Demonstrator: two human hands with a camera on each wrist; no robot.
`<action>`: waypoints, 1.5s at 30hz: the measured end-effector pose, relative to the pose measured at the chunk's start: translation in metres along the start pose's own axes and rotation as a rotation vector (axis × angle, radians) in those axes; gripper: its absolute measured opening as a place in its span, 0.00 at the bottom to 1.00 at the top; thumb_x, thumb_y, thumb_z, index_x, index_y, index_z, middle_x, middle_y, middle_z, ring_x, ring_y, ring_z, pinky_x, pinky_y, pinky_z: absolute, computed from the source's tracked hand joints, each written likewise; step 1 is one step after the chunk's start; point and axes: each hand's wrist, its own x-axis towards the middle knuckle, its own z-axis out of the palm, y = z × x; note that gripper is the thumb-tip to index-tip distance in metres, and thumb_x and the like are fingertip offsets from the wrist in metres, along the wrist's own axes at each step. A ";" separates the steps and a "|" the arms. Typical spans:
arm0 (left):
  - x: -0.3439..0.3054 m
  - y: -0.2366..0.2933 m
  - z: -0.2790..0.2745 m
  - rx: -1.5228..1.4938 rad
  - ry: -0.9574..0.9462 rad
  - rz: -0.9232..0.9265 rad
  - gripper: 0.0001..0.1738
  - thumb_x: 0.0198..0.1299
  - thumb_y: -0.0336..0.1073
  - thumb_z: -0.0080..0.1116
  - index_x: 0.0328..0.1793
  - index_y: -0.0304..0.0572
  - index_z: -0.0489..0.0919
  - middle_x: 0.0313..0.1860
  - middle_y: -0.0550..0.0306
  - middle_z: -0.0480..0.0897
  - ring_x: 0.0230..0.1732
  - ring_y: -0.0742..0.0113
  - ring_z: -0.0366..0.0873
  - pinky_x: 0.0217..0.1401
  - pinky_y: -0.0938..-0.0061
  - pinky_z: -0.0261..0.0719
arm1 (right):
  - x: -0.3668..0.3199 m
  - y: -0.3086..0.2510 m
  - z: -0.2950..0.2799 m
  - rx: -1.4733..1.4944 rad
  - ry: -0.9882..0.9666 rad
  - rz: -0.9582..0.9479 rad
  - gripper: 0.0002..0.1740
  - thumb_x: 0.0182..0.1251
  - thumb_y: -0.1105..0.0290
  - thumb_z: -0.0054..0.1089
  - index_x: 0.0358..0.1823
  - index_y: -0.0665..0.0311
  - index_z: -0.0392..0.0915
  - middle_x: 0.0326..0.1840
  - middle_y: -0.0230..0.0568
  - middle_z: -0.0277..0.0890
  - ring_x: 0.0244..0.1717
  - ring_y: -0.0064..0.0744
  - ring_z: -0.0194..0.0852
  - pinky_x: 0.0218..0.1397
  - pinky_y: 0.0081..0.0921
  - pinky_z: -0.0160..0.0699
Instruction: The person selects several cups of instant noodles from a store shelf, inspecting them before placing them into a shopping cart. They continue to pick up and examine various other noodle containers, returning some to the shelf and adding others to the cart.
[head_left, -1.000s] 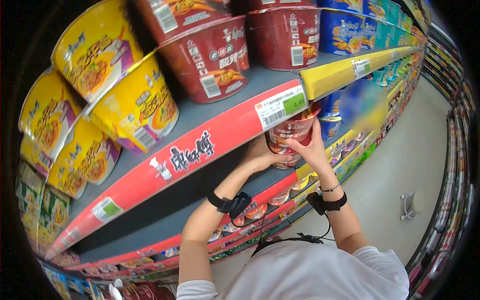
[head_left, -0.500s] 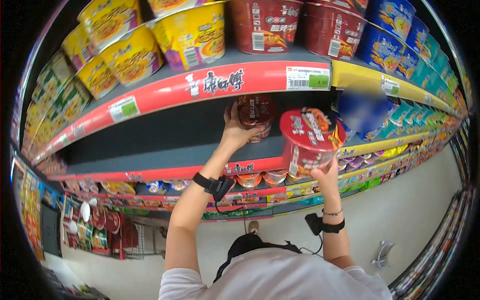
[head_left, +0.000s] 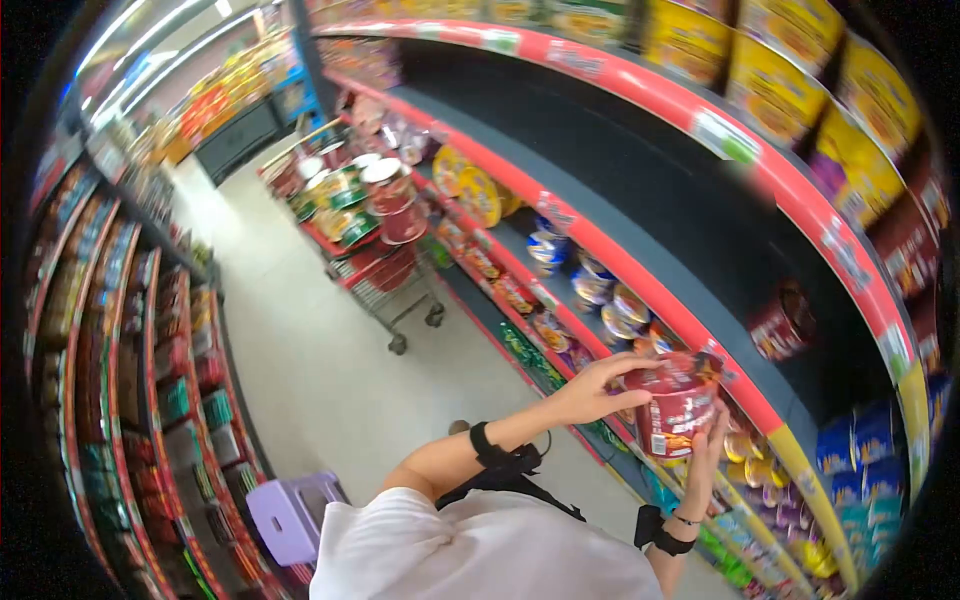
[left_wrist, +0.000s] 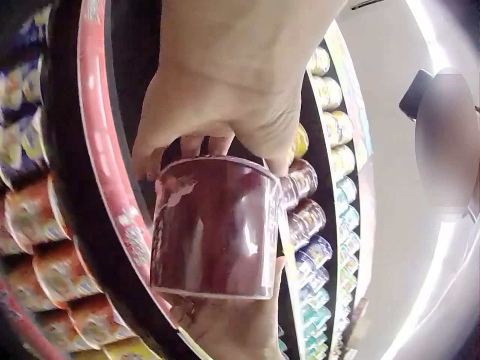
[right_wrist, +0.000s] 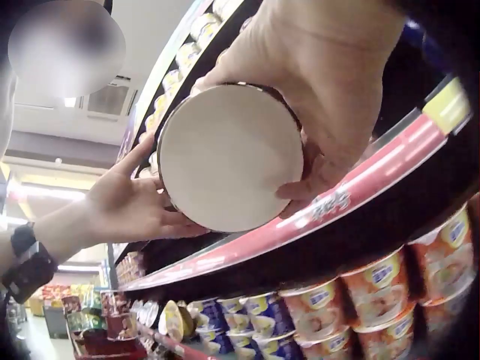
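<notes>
My view has swung left along the aisle, and the left hand has come off the cup it was setting on the shelf. That shelved cup now stands alone, back from the shelf's red front edge. Both hands now hold the red noodle cup in the air just before that edge, the left fingers curled over its rim and the right hand wrapped round its base, firmly as far as I can tell. One cup is placed, this one not yet.

Dark red noodle cup with white base; red shelf edge; purple stool.
</notes>
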 end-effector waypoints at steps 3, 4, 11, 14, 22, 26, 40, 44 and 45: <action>-0.053 -0.016 -0.060 -0.104 0.171 -0.160 0.25 0.67 0.43 0.58 0.67 0.43 0.74 0.61 0.53 0.77 0.62 0.65 0.73 0.59 0.72 0.74 | 0.027 0.046 0.058 -0.061 -0.303 0.063 0.48 0.65 0.33 0.49 0.71 0.66 0.57 0.69 0.43 0.57 0.71 0.35 0.53 0.73 0.32 0.49; -0.068 -0.016 -0.083 -0.084 0.203 -0.156 0.25 0.67 0.43 0.58 0.67 0.43 0.74 0.61 0.53 0.77 0.62 0.65 0.73 0.59 0.72 0.74 | 0.038 0.038 0.092 -0.044 -0.409 0.073 0.48 0.67 0.32 0.46 0.74 0.65 0.54 0.72 0.42 0.55 0.73 0.34 0.51 0.74 0.30 0.48; -0.195 -0.015 -0.253 -0.197 0.945 -0.480 0.25 0.74 0.52 0.43 0.61 0.39 0.78 0.53 0.60 0.81 0.52 0.72 0.78 0.58 0.71 0.77 | 0.057 0.004 0.350 0.307 -0.827 0.151 0.59 0.54 0.46 0.71 0.78 0.61 0.44 0.72 0.45 0.58 0.70 0.37 0.59 0.59 0.29 0.67; -0.215 0.015 -0.298 -0.175 1.145 -0.447 0.29 0.74 0.57 0.39 0.56 0.37 0.78 0.50 0.59 0.83 0.50 0.71 0.80 0.57 0.69 0.79 | 0.060 -0.001 0.435 0.305 -0.960 0.058 0.66 0.46 0.59 0.79 0.79 0.59 0.37 0.75 0.49 0.54 0.72 0.40 0.57 0.66 0.34 0.65; -0.239 0.007 -0.387 -0.287 1.317 -0.376 0.34 0.74 0.60 0.34 0.61 0.35 0.74 0.54 0.53 0.80 0.58 0.60 0.76 0.66 0.60 0.72 | 0.078 -0.008 0.583 0.317 -0.956 -0.094 0.71 0.42 0.71 0.80 0.79 0.57 0.30 0.78 0.47 0.44 0.77 0.40 0.47 0.76 0.40 0.54; -0.212 0.007 -0.435 -0.111 1.326 -0.304 0.33 0.73 0.53 0.43 0.74 0.39 0.58 0.68 0.49 0.67 0.65 0.58 0.70 0.67 0.59 0.71 | 0.118 -0.007 0.634 0.199 -0.882 -0.304 0.70 0.39 0.73 0.80 0.79 0.61 0.34 0.77 0.47 0.45 0.77 0.40 0.48 0.76 0.38 0.54; -0.181 -0.002 -0.615 0.048 1.249 -0.280 0.41 0.69 0.31 0.46 0.81 0.39 0.36 0.80 0.40 0.46 0.78 0.54 0.51 0.76 0.67 0.54 | 0.164 -0.056 0.816 -0.192 -0.730 -0.760 0.56 0.43 0.69 0.76 0.74 0.69 0.51 0.75 0.58 0.49 0.73 0.61 0.46 0.74 0.51 0.49; -0.183 -0.019 -0.694 -0.056 1.154 -0.231 0.37 0.73 0.37 0.44 0.81 0.43 0.40 0.76 0.42 0.52 0.73 0.55 0.59 0.70 0.62 0.68 | 0.166 -0.048 0.861 -0.088 -0.670 -0.563 0.54 0.49 0.69 0.75 0.74 0.69 0.48 0.76 0.61 0.42 0.76 0.62 0.42 0.76 0.50 0.50; -0.179 -0.021 -0.718 -0.326 1.108 -0.233 0.36 0.74 0.39 0.44 0.81 0.45 0.41 0.75 0.43 0.55 0.71 0.55 0.62 0.66 0.61 0.73 | 0.168 -0.046 0.871 -0.091 -0.644 -0.542 0.55 0.47 0.70 0.75 0.74 0.68 0.49 0.76 0.59 0.43 0.76 0.60 0.43 0.76 0.48 0.51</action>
